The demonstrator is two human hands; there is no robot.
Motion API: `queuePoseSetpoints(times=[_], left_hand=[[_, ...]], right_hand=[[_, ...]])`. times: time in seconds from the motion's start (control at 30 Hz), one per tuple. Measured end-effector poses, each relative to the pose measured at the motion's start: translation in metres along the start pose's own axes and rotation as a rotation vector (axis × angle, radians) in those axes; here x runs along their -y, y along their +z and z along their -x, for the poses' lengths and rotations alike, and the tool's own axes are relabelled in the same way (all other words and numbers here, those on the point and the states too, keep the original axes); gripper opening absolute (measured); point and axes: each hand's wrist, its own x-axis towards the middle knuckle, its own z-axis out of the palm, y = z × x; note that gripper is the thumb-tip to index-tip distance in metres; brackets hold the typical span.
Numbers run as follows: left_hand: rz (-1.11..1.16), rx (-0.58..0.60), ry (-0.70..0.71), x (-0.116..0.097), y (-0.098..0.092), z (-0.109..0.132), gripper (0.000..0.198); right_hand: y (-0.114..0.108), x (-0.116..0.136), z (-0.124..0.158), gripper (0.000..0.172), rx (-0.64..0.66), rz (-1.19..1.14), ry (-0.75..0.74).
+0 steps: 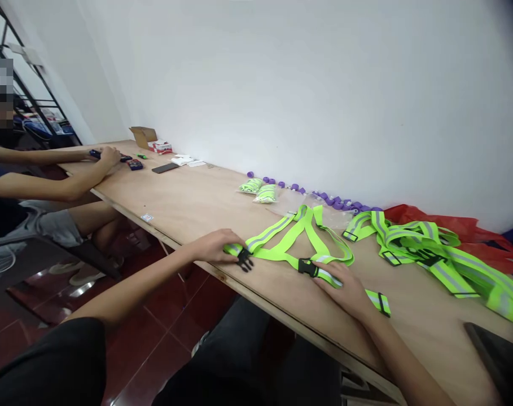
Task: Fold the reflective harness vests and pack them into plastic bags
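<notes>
A neon-green reflective harness vest [289,245] with grey stripes lies spread on the wooden table in front of me. My left hand [218,246] is closed on one strap end, right behind a black prong buckle [245,260] that points away from the fingers. At the vest's lower edge sits a black socket buckle [307,267]. Beside it, my right hand [341,285] grips the strap, fingers bent over it and partly hiding it. The two buckle halves are apart. Past the right wrist a strap end with a black slider [383,304] sticks out.
More green straps [434,248] lie heaped at right by a red plastic bag [442,223]. Two packed bags [266,193] and several purple rolls [336,202] line the wall. A dark flat object [495,352] lies near right. Another person's hands [108,158] work at far left.
</notes>
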Motion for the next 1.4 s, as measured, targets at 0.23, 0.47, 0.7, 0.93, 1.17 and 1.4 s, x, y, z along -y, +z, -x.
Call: queuePoseSetpoints(times=[0.23,0.47,0.7,0.93,1.17,1.4], left_hand=[[0.219,-0.446,-0.005,-0.032,0.032,-0.036,0.032],[0.343,-0.558,-0.072,-0.058,0.084,-0.072,0.024],[-0.004,-0.207,-0.057,-0.045,0.081,-0.053,0.022],[-0.066,-0.156,-0.043,-0.039,0.077,-0.047,0.037],[0.468,-0.476,-0.193,-0.043,0.069,-0.037,0.032],[0.494,-0.528,-0.104,-0.067,0.085,-0.05,0.033]], right_hand=[[0.001,0.011,0.01,0.044,-0.101,-0.062,0.025],[0.004,0.023,0.027,0.045,-0.232,-0.084,0.07],[0.006,0.031,0.027,0.039,-0.102,0.015,0.056],[0.003,0.035,0.03,0.038,-0.08,0.033,0.067],[-0.001,0.049,0.057,0.044,-0.126,-0.089,0.251],[-0.007,0.063,0.062,0.04,-0.147,-0.179,0.341]])
